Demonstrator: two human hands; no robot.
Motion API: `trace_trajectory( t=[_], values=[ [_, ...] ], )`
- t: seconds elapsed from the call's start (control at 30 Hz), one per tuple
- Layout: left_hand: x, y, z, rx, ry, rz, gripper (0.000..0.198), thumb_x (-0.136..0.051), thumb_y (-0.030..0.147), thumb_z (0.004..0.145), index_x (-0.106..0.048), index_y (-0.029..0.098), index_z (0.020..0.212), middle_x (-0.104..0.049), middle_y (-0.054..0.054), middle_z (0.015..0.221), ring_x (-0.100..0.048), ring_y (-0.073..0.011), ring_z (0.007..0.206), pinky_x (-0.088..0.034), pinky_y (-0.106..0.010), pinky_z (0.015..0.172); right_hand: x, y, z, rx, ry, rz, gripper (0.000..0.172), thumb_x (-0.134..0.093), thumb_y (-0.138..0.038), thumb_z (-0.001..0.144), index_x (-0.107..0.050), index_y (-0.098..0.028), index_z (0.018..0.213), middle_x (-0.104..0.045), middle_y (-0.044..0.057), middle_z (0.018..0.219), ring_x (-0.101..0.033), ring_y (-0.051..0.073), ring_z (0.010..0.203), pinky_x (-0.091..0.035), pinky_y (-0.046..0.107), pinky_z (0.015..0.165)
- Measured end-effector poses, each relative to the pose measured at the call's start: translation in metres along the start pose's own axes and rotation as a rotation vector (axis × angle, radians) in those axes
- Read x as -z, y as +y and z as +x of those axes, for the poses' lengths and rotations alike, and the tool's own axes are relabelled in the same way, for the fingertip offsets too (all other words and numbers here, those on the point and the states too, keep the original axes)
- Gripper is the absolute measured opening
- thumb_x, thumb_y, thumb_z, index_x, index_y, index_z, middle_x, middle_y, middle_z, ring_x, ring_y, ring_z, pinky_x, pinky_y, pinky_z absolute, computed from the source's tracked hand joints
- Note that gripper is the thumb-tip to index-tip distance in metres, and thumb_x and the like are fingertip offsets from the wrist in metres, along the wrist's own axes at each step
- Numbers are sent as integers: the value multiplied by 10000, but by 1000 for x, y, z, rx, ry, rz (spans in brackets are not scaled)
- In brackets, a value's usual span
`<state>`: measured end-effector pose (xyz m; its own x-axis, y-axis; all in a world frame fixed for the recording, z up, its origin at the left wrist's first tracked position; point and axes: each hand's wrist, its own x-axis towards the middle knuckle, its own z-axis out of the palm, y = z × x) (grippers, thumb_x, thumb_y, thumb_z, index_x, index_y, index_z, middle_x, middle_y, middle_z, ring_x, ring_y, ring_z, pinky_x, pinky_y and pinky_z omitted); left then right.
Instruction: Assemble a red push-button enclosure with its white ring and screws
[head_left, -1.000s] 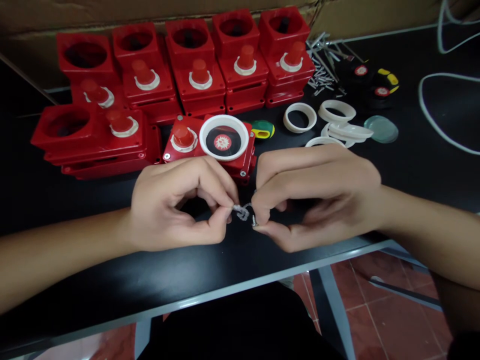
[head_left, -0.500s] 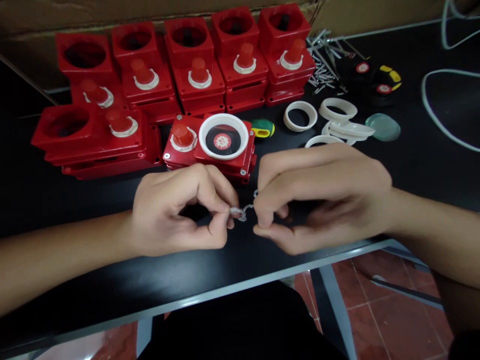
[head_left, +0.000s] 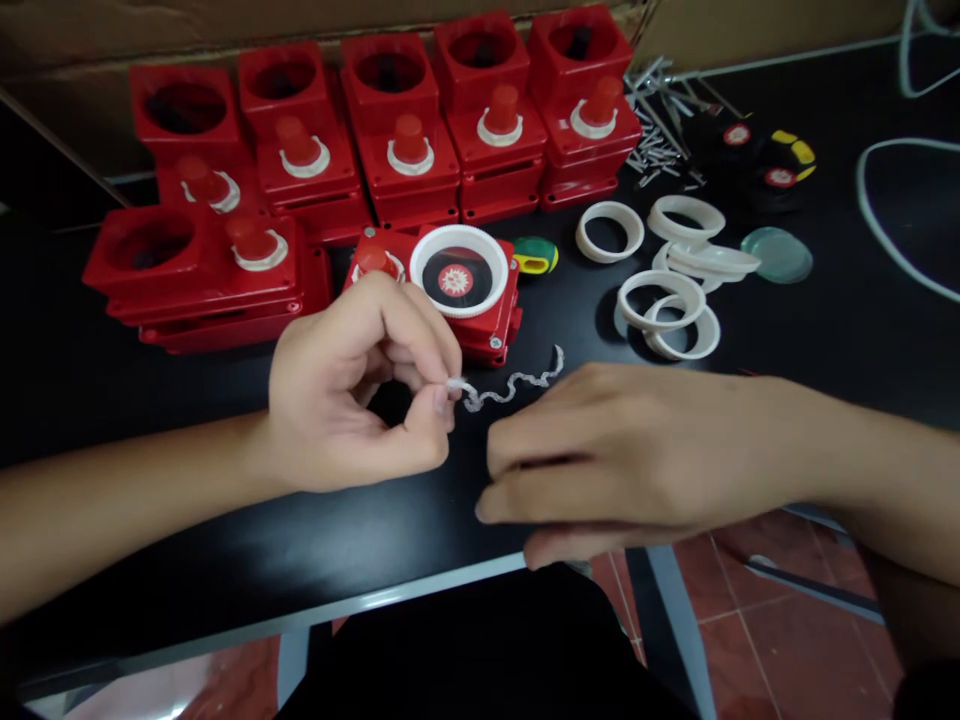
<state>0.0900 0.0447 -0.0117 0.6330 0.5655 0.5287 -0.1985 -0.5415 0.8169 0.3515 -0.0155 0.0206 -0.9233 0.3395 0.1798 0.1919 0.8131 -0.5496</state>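
My left hand [head_left: 360,390] pinches one end of a thin, wavy, translucent strip [head_left: 514,388] between thumb and fingertips, above the dark table. From there the strip trails off to the right, its far end curling up. My right hand [head_left: 607,455] is lower and to the right, apart from the strip, back of the hand up; its fingers are loosely bent and somewhat apart, with nothing visible in them. Just behind my left hand lies a red box [head_left: 491,335] with a white ring [head_left: 427,290] around a dark round window; the hand partly covers its red knob [head_left: 375,262].
More red boxes [head_left: 401,185] with knobs stand in rows at the back left. Several loose white rings [head_left: 628,235], a clear disc [head_left: 776,255], a green-yellow screwdriver handle [head_left: 536,257] and a pile of screws [head_left: 660,130] lie to the right. A white cable [head_left: 870,200] curves at the far right.
My right hand has come away from the strip, moving down toward me and turning palm down. The strip now hangs free from my left hand, which has risen slightly. The view has shifted a little.
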Motion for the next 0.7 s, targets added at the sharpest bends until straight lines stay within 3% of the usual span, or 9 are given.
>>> trace_trajectory(
  t=[0.1, 0.2, 0.33, 0.4, 0.47, 0.7],
  values=[
    [1, 6, 0, 89, -3, 25, 286, -869, 50, 871, -681, 237, 976, -765, 16, 895, -760, -119, 638, -662, -205, 559, -15, 0, 3, 21, -58, -30, 262, -584, -259, 1207, -781, -156, 1068, -711, 29, 1026, -613, 146, 798, -491, 331, 710],
    [2, 9, 0, 104, -3, 45, 262, -876, 73, 896, -702, 246, 986, -773, 9, 889, -761, -133, 637, -654, -235, 540, -14, 1, 3, -47, -68, -20, 274, -583, -191, 1195, -784, -142, 1016, -725, 36, 1041, -636, 140, 822, -509, 323, 750],
    [0, 10, -2, 123, 7, 50, 199, -833, 86, 971, -722, 241, 1025, -804, -23, 932, -783, -140, 669, -663, -251, 554, 5, -4, 9, -291, -160, 165, 155, -699, -140, 1132, -797, -167, 1015, -753, -3, 993, -685, 112, 807, -514, 268, 710],
    [-1, 11, -3, 147, 5, 27, 183, -831, 94, 993, -723, 235, 1037, -815, -37, 961, -799, -143, 687, -676, -249, 565, 14, -7, 13, -448, -181, 285, 178, -714, -137, 1121, -778, -177, 959, -751, -26, 916, -692, 103, 747, -491, 255, 640],
    [0, 12, -3, 155, 6, 4, 182, -837, 94, 1004, -722, 228, 1047, -820, -43, 984, -808, -137, 702, -679, -226, 567, 19, -8, 15, -513, -187, 323, 202, -710, -119, 1115, -769, -176, 930, -751, -30, 889, -692, 102, 727, -482, 257, 625],
    [2, 14, 0, 138, -19, -30, 176, -827, 70, 1008, -740, 211, 1067, -805, -46, 1008, -814, -114, 717, -682, -172, 573, 15, -1, -8, -226, -213, 98, 201, -664, -51, 1106, -831, -162, 1125, -790, 67, 1223, -756, 178, 1007, -540, 300, 787]
  ],
)
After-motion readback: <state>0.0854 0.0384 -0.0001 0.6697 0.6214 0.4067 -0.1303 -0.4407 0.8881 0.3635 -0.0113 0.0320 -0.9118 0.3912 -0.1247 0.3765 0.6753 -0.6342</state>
